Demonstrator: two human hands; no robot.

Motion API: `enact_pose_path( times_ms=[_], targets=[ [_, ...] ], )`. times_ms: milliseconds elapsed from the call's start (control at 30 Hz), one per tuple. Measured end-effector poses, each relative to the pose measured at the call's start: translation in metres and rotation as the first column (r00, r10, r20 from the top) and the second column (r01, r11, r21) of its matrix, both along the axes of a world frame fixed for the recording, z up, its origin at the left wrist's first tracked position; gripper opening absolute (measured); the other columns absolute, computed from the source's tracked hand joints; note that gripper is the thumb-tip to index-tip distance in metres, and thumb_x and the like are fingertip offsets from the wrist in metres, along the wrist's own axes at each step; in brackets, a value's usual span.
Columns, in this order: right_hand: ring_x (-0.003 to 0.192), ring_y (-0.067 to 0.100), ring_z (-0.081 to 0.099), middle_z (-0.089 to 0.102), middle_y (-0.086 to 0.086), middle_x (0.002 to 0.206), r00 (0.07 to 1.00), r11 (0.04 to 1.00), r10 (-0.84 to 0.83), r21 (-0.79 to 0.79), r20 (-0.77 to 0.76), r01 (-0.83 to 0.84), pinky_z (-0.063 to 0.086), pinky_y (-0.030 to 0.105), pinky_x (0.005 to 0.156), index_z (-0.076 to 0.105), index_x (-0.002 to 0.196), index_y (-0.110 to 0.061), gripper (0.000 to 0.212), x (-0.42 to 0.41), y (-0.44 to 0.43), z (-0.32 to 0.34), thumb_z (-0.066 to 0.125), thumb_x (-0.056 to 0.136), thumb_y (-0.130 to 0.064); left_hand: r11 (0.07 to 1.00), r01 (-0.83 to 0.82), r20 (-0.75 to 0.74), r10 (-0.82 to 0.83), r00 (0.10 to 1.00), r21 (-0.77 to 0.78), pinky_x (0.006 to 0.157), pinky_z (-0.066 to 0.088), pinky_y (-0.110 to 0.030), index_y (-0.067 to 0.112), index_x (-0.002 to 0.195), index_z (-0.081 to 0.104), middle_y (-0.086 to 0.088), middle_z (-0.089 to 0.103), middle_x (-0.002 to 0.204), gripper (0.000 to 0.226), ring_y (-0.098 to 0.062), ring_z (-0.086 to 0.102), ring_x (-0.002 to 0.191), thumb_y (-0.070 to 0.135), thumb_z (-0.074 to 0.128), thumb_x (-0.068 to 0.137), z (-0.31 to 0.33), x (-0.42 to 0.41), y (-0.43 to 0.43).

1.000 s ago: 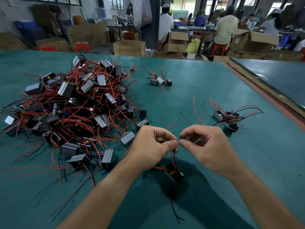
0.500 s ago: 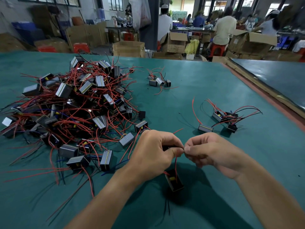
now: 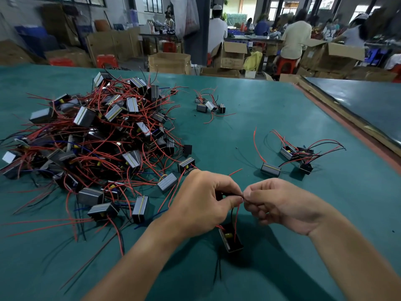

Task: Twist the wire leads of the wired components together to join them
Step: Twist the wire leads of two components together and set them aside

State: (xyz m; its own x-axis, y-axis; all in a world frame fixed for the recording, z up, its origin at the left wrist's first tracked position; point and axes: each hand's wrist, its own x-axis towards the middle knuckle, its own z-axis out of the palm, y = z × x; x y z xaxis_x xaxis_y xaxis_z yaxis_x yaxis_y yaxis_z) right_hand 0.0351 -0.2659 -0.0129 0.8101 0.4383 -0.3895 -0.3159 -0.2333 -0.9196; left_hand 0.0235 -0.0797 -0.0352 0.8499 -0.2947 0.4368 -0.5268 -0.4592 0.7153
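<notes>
The wire leads (image 3: 237, 210) are pinched at their upper ends between the left hand (image 3: 201, 205) and the right hand (image 3: 282, 205), just on the near side of the large pile (image 3: 97, 137) of loose components. The fingers (image 3: 233, 200) of the left hand are curled narrow round the leads, thumb pressed to forefinger. The right hand's fingertips are closed on the same spot from the other side, so that the two hands meet tip to tip. This grip is judged to be chosen so that one side can be anchored while the other is rolled, as a twist requires. The bare ends are hidden by the fingertips, so how far the twist has got cannot be told.

A black component (image 3: 231, 240) is left hanging by its red and dark leads below the hands, nearer the person than the pile and just above the green tabletop (image 3: 260, 101). Its weight is probably being used to draw the leads straight. Whether a second component is enclosed in the left palm cannot be told.

Well to the right of the pile a joined cluster (image 3: 295, 154) is laid apart, with a single grey component (image 3: 270, 169) beside it. It is apparently set clear so that finished work is not tangled with the loose stock
</notes>
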Motion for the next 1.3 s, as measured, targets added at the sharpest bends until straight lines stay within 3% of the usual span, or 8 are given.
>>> enact_pose_path(
  times_ms=[100, 233, 500, 633, 767, 900, 1067, 1300],
  targets=[
    [0.049, 0.012, 0.044, 0.054, -0.002, 0.056, 0.958, 0.990, -0.077, -0.092, 0.275, 0.106, 0.040, 0.023, 0.049, 0.062, 0.063, -0.014, 0.032, -0.001, 0.007, -0.004, 0.059, 0.094, -0.007, 0.999, -0.046, -0.002, 0.046, 0.999, 0.003, 0.056, 0.041, -0.012, 0.019, 0.076, 0.076, 0.016, 0.066, 0.062, 0.003, 0.004, 0.058, 0.056, 0.019, 0.073, 0.076, 0.000, 0.000, -0.001],
    [0.049, 0.005, 0.043, 0.054, -0.010, 0.053, 0.716, 0.973, -0.151, -0.026, 0.682, 0.230, 0.036, 0.018, 0.051, 0.061, 0.067, -0.014, 0.020, -0.002, 0.015, -0.007, 0.070, 0.085, -0.011, 0.991, -0.123, -0.126, 0.116, 0.985, -0.054, 0.059, 0.047, -0.020, 0.018, 0.083, 0.077, 0.008, 0.071, 0.068, 0.015, -0.003, 0.060, 0.058, 0.026, 0.066, 0.075, -0.002, 0.004, 0.001],
    [0.055, 0.005, 0.049, 0.060, -0.006, 0.059, 0.696, 0.991, -0.002, -0.092, 0.718, 0.098, 0.042, 0.020, 0.055, 0.066, 0.071, -0.019, 0.015, -0.007, 0.018, -0.016, 0.076, 0.074, -0.029, 0.958, -0.058, -0.365, -0.050, 0.930, -0.281, 0.037, 0.029, -0.005, 0.006, 0.076, 0.066, 0.015, 0.054, 0.043, 0.022, 0.007, 0.041, 0.032, -0.008, 0.057, 0.090, 0.002, 0.008, -0.001],
    [0.058, 0.007, 0.052, 0.063, 0.000, 0.063, 0.703, 0.996, -0.018, -0.052, 0.711, 0.079, 0.044, 0.022, 0.057, 0.066, 0.076, -0.017, 0.013, -0.007, 0.016, -0.014, 0.075, 0.073, -0.026, 0.957, -0.044, -0.374, -0.070, 0.925, -0.288, 0.039, 0.030, -0.006, 0.000, 0.079, 0.067, 0.012, 0.055, 0.044, 0.015, 0.005, 0.041, 0.034, -0.008, 0.059, 0.089, 0.002, 0.007, 0.000],
    [0.058, 0.005, 0.053, 0.064, -0.004, 0.064, 0.702, 0.996, 0.001, -0.066, 0.712, 0.066, 0.046, 0.022, 0.058, 0.068, 0.079, -0.018, 0.012, -0.007, 0.014, -0.013, 0.077, 0.072, -0.024, 0.971, -0.043, -0.335, -0.040, 0.942, -0.235, 0.056, 0.043, -0.020, 0.001, 0.081, 0.072, -0.010, 0.070, 0.067, 0.012, -0.005, 0.052, 0.055, -0.005, 0.063, 0.085, 0.000, 0.007, 0.000],
    [0.056, 0.004, 0.053, 0.065, -0.004, 0.062, 0.695, 0.995, -0.008, -0.061, 0.719, 0.075, 0.046, 0.021, 0.056, 0.070, 0.077, -0.018, 0.010, -0.006, 0.013, -0.012, 0.078, 0.073, -0.020, 0.961, -0.049, -0.345, -0.050, 0.937, -0.273, 0.042, 0.031, -0.008, 0.007, 0.077, 0.070, 0.012, 0.057, 0.049, 0.016, 0.006, 0.041, 0.038, -0.004, 0.063, 0.087, -0.002, 0.008, 0.000],
    [0.051, 0.001, 0.048, 0.059, -0.011, 0.055, 0.675, 0.989, -0.026, -0.078, 0.737, 0.123, 0.040, 0.015, 0.053, 0.064, 0.065, -0.018, 0.015, -0.005, 0.014, -0.014, 0.075, 0.075, -0.013, 0.942, -0.070, -0.343, -0.050, 0.938, -0.327, 0.035, 0.029, -0.008, 0.011, 0.069, 0.065, 0.009, 0.057, 0.045, 0.023, 0.001, 0.042, 0.031, 0.002, 0.064, 0.090, 0.001, 0.006, 0.000],
    [0.052, 0.011, 0.049, 0.060, -0.009, 0.057, 0.732, 0.975, -0.161, -0.010, 0.662, 0.223, 0.045, 0.030, 0.054, 0.062, 0.074, -0.015, 0.020, 0.001, 0.010, -0.015, 0.069, 0.081, 0.001, 0.893, -0.234, -0.460, 0.034, 0.887, -0.385, 0.035, 0.039, -0.023, 0.020, 0.104, 0.053, -0.008, 0.069, 0.062, 0.009, -0.022, 0.054, 0.036, 0.014, 0.054, 0.099, 0.004, 0.007, 0.003]
  ],
)
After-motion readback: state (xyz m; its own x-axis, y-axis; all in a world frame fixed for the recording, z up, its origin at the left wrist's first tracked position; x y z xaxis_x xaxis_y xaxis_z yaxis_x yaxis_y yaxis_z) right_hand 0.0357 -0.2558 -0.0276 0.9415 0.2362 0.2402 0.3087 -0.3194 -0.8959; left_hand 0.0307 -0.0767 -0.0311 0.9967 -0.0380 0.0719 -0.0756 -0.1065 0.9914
